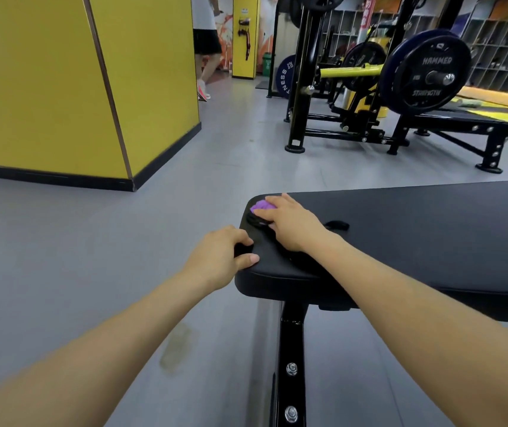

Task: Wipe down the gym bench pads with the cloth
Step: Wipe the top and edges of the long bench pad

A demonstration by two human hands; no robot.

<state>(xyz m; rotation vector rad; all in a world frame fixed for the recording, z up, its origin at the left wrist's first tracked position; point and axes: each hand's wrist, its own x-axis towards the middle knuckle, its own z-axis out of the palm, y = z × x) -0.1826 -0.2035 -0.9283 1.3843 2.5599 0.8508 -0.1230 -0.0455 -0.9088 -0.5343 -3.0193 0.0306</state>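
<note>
The left hand (220, 257) grips the near end corner of the black bench (416, 241), fingers curled over its edge and thumb on top. Just beyond, the right hand (289, 223) presses flat, fingers straight, on a purple cloth (260, 205) at the pad's far corner. Farther off stand a yellow wall (61, 87) and a weight rack (369, 75).

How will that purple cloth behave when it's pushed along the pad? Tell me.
The purple cloth looks bunched and soft under the right hand, so it is probably floppy and light. On the smooth black bench pad it should slide easily, though it may crumple further unless pressed flat.
</note>
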